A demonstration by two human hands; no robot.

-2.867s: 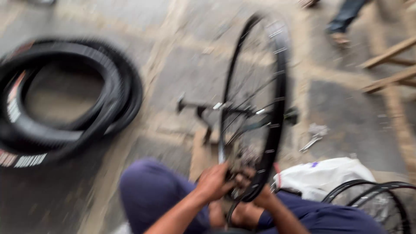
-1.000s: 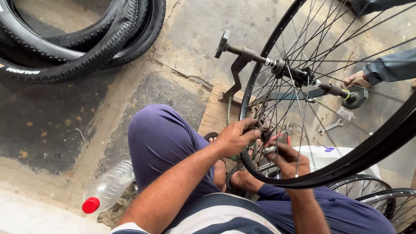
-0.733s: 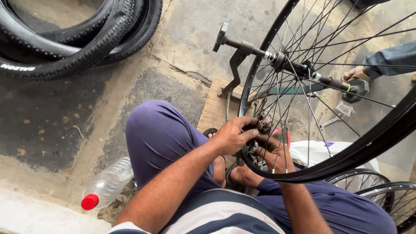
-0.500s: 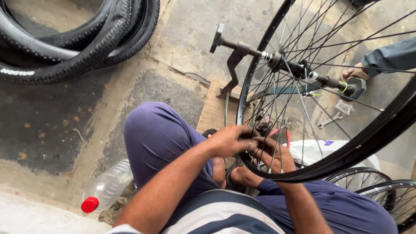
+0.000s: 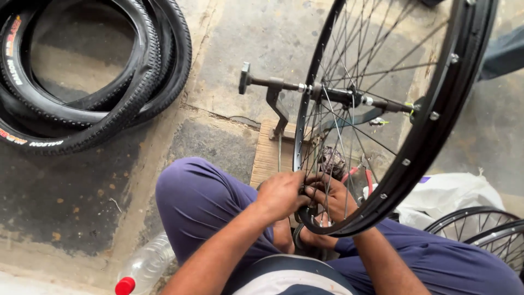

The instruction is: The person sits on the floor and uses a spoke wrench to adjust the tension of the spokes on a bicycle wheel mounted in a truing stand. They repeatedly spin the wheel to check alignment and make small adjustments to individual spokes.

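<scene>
- Wheel position: black spoked bicycle wheel stands upright on a truing stand, its axle clamped across the stand's arm; the lowest arc of the rim sits between my knees, over a wooden board.
- Left hand: I have its fingers curled together around the rim's lower edge, pinching it from the outer side.
- Right hand: I have it reaching in among the spokes, fingers bent onto the same stretch of rim; whether they pinch a spoke nipple or a small tool, I cannot tell.
- Risk, as I judge it: if the wheel turns while my fingers sit between spokes, they could be caught; an over-hard twist could round a nipple or pull the rim out of true.
- Appearance: rim dark and glossy with evenly spaced eyelets, thin steel spokes crossing to a greasy hub.
- Surroundings: stacked knobby tyres at left, clear plastic bottle with red cap by my thigh, white plastic bag at right.
</scene>
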